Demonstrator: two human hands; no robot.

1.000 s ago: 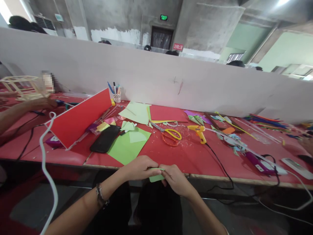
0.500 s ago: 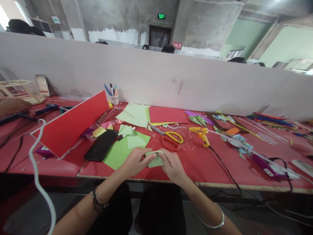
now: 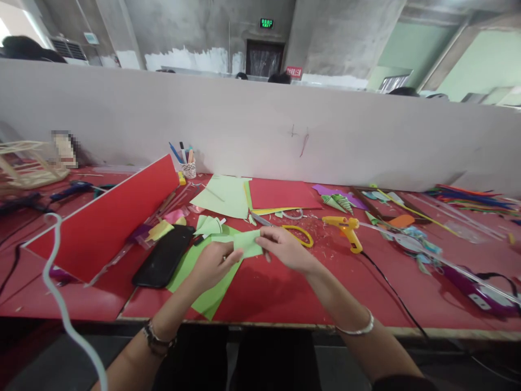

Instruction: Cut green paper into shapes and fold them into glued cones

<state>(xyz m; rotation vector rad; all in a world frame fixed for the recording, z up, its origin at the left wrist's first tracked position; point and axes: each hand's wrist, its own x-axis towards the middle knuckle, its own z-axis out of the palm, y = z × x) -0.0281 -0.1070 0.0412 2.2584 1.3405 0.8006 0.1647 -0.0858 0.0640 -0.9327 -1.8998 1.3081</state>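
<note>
A small piece of light green paper is stretched between my two hands above the table. My left hand pinches its left end between thumb and fingers. At the other end, my right hand grips the paper's right edge. Under my left hand lies a larger bright green sheet. Behind my right hand are scissors with a yellow handle, partly covered by that hand. Cut pale green paper pieces sit just beyond my left hand.
A black phone and a leaning red board are on the left. To the right lies a yellow glue gun with a black cord. Red sheets and a pen cup stand at the back, before a white partition.
Both hands have risen from the table's front edge to over the tabletop, carrying the light green paper. The paper now shows more of its flat face. The view has shifted slightly.
</note>
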